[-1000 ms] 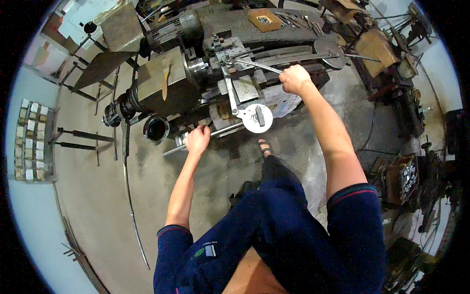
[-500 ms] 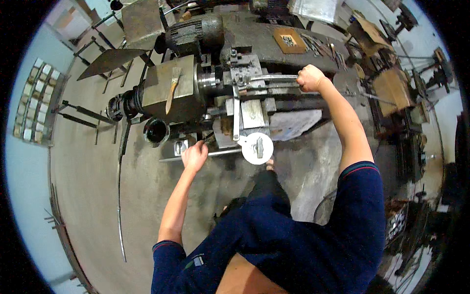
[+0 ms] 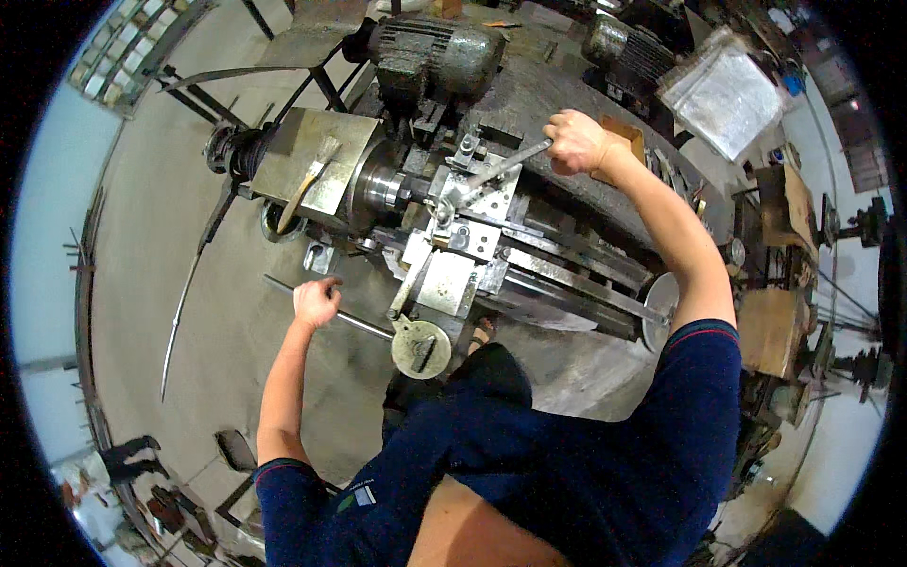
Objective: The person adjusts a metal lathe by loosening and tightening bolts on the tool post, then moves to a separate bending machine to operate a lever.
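My right hand (image 3: 578, 142) is closed around the end of a metal lever (image 3: 510, 166), which slopes up from the tool post (image 3: 482, 194) of a greasy metal lathe. On the left, my left hand (image 3: 316, 302) is curled around a long metal rod (image 3: 364, 326) that shows on both sides of it; the fingertips are dark and partly hidden. Between my hands are the chuck (image 3: 383, 187) and the cross slide (image 3: 447, 282). A round handwheel (image 3: 432, 363) with a dark piece on its face sits at the near end of the slide.
A brush (image 3: 304, 194) lies on the headstock cover (image 3: 283, 146). Behind it stands an oily motor (image 3: 439, 57). Lathe bed rails (image 3: 586, 283) run to the right, towards a pale wheel (image 3: 659, 312). A silvery sheet (image 3: 727, 94) lies at the far right.
The view has turned, so the lathe now slants down to the right. My right hand has swung the lever from along the bed to pointing away from me. My left hand stays on the rod.
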Motion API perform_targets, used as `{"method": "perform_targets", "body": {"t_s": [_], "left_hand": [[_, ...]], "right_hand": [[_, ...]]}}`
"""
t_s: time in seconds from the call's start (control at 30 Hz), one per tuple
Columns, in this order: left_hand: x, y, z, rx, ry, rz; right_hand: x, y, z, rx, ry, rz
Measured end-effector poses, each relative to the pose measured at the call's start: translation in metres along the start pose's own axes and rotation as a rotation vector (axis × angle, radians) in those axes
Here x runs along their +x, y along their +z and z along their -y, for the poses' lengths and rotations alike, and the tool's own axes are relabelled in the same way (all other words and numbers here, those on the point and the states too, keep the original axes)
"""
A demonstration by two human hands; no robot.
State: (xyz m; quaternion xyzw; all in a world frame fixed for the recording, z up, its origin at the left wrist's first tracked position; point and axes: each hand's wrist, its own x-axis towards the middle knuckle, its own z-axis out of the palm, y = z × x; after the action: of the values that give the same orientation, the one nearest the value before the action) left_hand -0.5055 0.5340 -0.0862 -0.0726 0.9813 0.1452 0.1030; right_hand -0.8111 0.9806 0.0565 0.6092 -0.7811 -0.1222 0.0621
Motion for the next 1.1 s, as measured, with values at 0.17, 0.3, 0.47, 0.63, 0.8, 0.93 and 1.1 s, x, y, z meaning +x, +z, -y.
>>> {"method": "perform_targets", "body": {"t_s": [0.17,0.3,0.47,0.63,0.8,0.93,1.1], "left_hand": [[-0.001,0.002,-0.004,0.022,-0.023,-0.021],[0.006,0.015,-0.009,-0.603,-0.088,0.022],[0.048,-0.047,-0.142,-0.711,0.259,-0.222],[0.066,-0.077,-0.208,-0.318,0.459,-0.249],[0.065,-0.067,-0.215,-0.209,0.388,-0.232],[0.06,-0.058,-0.224,-0.054,0.254,-0.376],[0.065,-0.059,-0.242,0.09,0.15,-0.511]], "right_hand": [[-0.041,0.023,0.035,0.251,0.489,-0.565],[-0.118,0.031,0.093,0.507,1.093,-0.582],[-0.239,0.044,0.096,0.355,1.671,-0.007],[-0.273,0.07,0.067,0.421,1.932,0.314],[-0.304,0.117,0.058,0.362,1.919,0.379],[-0.27,0.092,0.054,0.053,1.551,0.167],[-0.121,0.005,0.101,0.904,0.587,-0.448]]}}
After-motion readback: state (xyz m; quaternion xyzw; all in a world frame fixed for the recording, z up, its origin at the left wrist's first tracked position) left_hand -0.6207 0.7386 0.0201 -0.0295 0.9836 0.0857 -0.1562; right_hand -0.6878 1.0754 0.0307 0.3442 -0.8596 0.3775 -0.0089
